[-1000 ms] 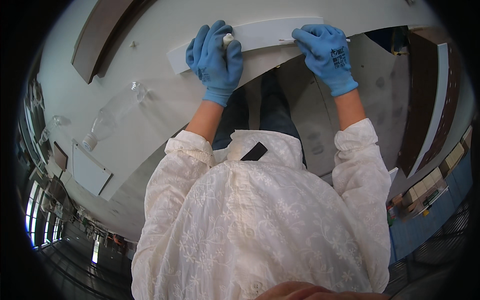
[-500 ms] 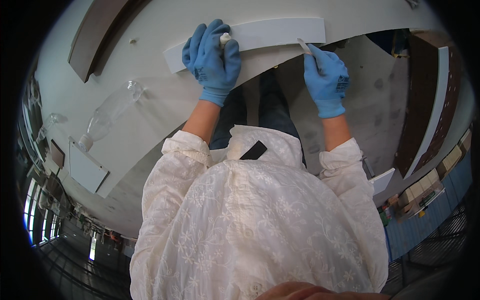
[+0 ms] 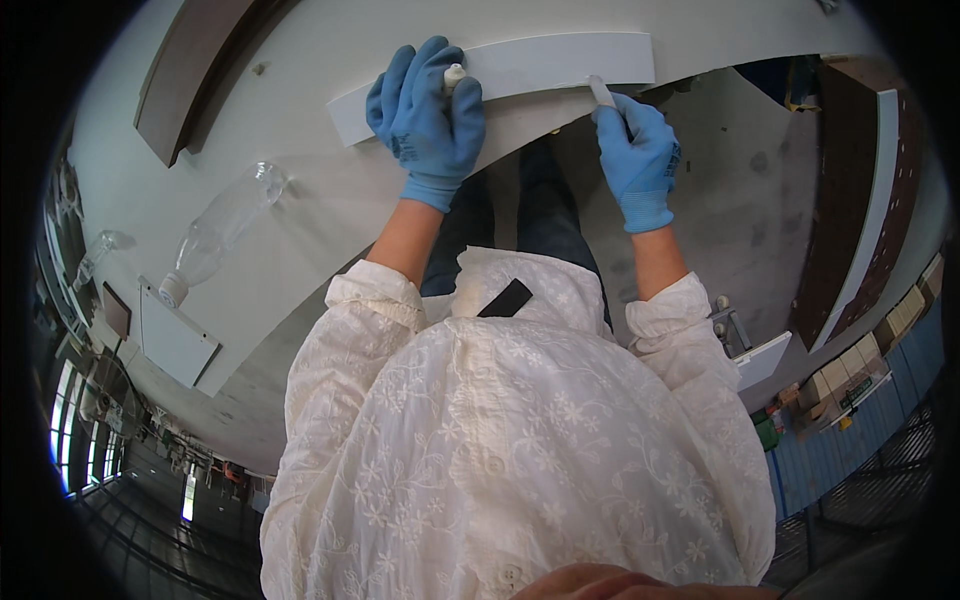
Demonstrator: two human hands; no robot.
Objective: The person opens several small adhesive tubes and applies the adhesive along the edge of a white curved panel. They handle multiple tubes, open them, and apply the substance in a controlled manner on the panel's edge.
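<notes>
A long white board (image 3: 560, 62) lies along the near edge of the white tabletop, which looks curved here. My left hand (image 3: 425, 135), in a blue glove, rests over the board's left part. It is closed round a small container with a white nozzle tip (image 3: 454, 75); the rest of it is hidden in the glove. My right hand (image 3: 638, 155), gloved alike, is closed on a small flat scraper blade (image 3: 600, 90). The blade's tip touches or nearly touches the board's near edge, right of its middle. The handle is hidden by my fingers.
A clear plastic bottle (image 3: 222, 225) lies left on the table (image 3: 300, 230). Beyond it is a brown panel (image 3: 185, 70), and nearer a small white panel (image 3: 175, 335). Brown and white panels (image 3: 860, 200) stand at the right, with wooden blocks (image 3: 845, 370) lower down.
My right hand has shifted a little to the left along the board's near edge, and the blade with it. The left hand stays almost in place.
</notes>
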